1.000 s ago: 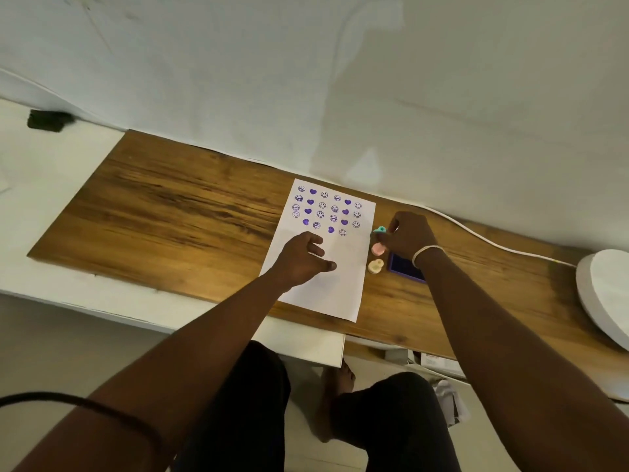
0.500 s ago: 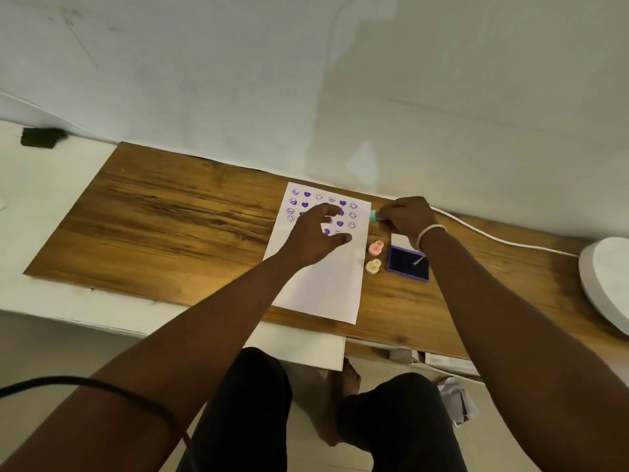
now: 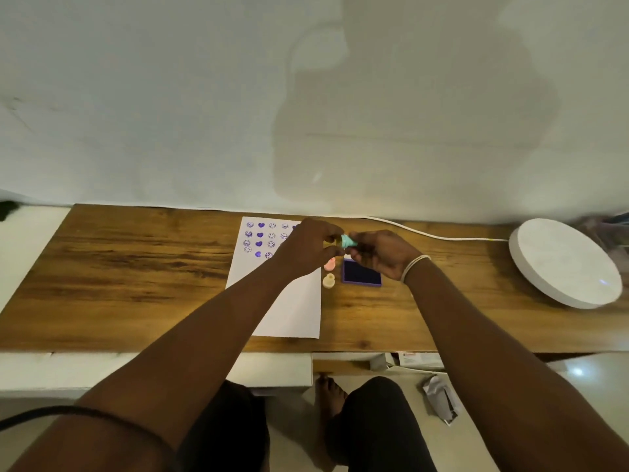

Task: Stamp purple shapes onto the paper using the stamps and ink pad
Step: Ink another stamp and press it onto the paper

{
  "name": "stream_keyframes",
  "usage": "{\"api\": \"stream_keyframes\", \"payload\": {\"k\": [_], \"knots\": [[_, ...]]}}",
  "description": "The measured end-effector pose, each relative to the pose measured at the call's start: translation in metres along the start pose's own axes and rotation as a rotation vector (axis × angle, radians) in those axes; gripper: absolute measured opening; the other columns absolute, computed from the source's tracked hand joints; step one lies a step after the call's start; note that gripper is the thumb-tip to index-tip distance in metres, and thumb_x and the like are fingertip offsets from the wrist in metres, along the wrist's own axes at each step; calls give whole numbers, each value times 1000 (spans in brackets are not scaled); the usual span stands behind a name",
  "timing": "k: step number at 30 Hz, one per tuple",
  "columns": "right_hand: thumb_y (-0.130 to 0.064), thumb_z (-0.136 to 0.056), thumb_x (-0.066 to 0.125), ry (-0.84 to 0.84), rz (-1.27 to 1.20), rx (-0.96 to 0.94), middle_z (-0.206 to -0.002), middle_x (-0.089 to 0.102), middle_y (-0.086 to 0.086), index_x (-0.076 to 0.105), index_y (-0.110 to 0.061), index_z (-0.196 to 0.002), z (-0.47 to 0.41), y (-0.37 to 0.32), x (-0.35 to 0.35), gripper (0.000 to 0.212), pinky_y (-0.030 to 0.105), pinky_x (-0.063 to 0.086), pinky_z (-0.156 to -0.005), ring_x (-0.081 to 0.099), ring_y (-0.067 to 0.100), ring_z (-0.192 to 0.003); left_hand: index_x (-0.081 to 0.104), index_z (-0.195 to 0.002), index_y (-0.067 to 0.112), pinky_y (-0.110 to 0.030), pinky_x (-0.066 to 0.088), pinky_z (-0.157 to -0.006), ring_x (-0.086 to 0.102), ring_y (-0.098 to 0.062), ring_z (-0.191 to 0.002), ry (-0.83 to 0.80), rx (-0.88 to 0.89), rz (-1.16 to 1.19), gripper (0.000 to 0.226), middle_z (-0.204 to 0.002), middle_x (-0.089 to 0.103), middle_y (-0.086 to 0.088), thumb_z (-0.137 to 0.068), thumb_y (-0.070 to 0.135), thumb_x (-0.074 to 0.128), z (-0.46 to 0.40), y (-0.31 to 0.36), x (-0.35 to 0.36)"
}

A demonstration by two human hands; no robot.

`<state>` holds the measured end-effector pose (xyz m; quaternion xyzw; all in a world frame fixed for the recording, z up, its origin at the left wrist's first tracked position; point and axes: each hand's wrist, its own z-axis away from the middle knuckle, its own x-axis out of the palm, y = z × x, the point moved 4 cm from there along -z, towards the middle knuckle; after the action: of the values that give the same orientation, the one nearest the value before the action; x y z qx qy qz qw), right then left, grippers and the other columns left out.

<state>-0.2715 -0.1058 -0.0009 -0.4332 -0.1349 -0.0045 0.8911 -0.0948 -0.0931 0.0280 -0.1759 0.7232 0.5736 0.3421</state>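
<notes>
A white paper (image 3: pixel 289 308) lies on the wooden desk (image 3: pixel 136 267), its top rows filled with purple hearts and smiley faces. Right of the paper sit a pink stamp (image 3: pixel 329 264), a cream stamp (image 3: pixel 328 281) and an open purple ink pad (image 3: pixel 360 273). Above the pad, my right hand (image 3: pixel 381 253) pinches a teal stamp (image 3: pixel 348 240). My left hand (image 3: pixel 308 247) meets it from the left, fingertips on the stamp's other end. My left hand hides the right part of the stamped rows.
A round white lamp base (image 3: pixel 563 262) lies at the desk's right end, with a white cable (image 3: pixel 425 233) running along the wall to it. A wall stands right behind the desk. Below the desk are my knees, a bare foot and crumpled paper (image 3: pixel 439 398).
My right hand has lifted the teal stamp up over the ink pad. My left hand left the paper and moved right to take hold of the stamp's other end.
</notes>
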Motion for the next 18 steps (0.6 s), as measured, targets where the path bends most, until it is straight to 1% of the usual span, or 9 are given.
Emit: {"api": "stream_keyframes", "payload": {"k": [3, 6, 8, 10, 12, 13, 15, 16, 18], "knots": [[-15, -89, 68, -14, -46, -11, -89, 73, 17, 67, 4, -110, 3, 3, -7, 28, 22, 59, -64, 66, 15, -70, 71, -110, 9, -7, 34, -71, 59, -12, -90, 2, 45, 0, 25, -107, 73, -8, -88, 18, 68, -2, 9, 4], [-9, -88, 67, -22, -35, -84, -94, 72, 18, 72, 2, -101, 3, 1, -12, 17, 24, 59, -69, 68, 18, -79, 73, -106, 5, -14, 44, -72, 63, -14, -83, -13, 30, 60, 24, -100, 75, -10, -87, 17, 70, -6, 14, 8], [-3, -87, 67, -24, 10, -154, -100, 72, 17, 74, -2, -99, 3, -2, -14, 14, 26, 59, -76, 71, 23, -90, 75, -104, 7, -19, 43, -65, 60, -9, -74, -13, -33, 68, 24, -93, 75, -6, -85, 22, 72, -9, 11, 10], [1, -85, 68, 1, 77, -213, -104, 73, 15, 73, -4, -102, 1, -3, -21, 19, 30, 60, -81, 71, 27, -97, 74, -105, 10, -15, 39, -63, 58, -5, -71, -6, -120, 69, 28, -90, 72, 0, -83, 28, 75, -10, 0, 12], [-2, -83, 72, 127, 289, -263, -102, 74, 14, 73, -7, -102, -2, -3, -31, 20, 36, 60, -84, 71, 30, -98, 73, -108, 10, -13, 44, -67, 62, -5, -77, -5, -181, 56, 33, -95, 73, 0, -81, 28, 77, -5, -12, 13], [-6, -81, 75, 222, 501, -291, -100, 73, 13, 73, -9, -102, -4, -2, -37, 21, 38, 60, -85, 71, 30, -96, 72, -109, 9, -18, 50, -73, 66, -11, -82, -1, -192, 40, 33, -98, 74, -3, -81, 26, 77, -2, -19, 14], [-17, -77, 79, 375, 991, -334, -99, 72, 10, 73, -9, -101, -9, 2, -43, 26, 32, 57, -81, 68, 26, -90, 71, -111, 8, -32, 55, -86, 69, -21, -92, 13, -233, 0, 34, -103, 75, -9, -82, 24, 77, 7, -32, 13], [-20, -75, 80, 417, 1154, -344, -98, 71, 9, 73, -8, -99, -12, 6, -42, 27, 27, 51, -77, 65, 24, -89, 70, -114, 8, -36, 55, -89, 69, -24, -96, 16, -260, -26, 36, -106, 74, -10, -82, 25, 76, 11, -38, 12], [-20, -75, 80, 433, 1266, -351, -97, 71, 11, 74, -6, -93, -16, 18, -38, 24, 23, 42, -73, 64, 24, -89, 68, -118, 9, -36, 54, -90, 68, -26, -99, 7, -285, -79, 39, -111, 72, -10, -84, 26, 75, 18, -50, 13]]}}
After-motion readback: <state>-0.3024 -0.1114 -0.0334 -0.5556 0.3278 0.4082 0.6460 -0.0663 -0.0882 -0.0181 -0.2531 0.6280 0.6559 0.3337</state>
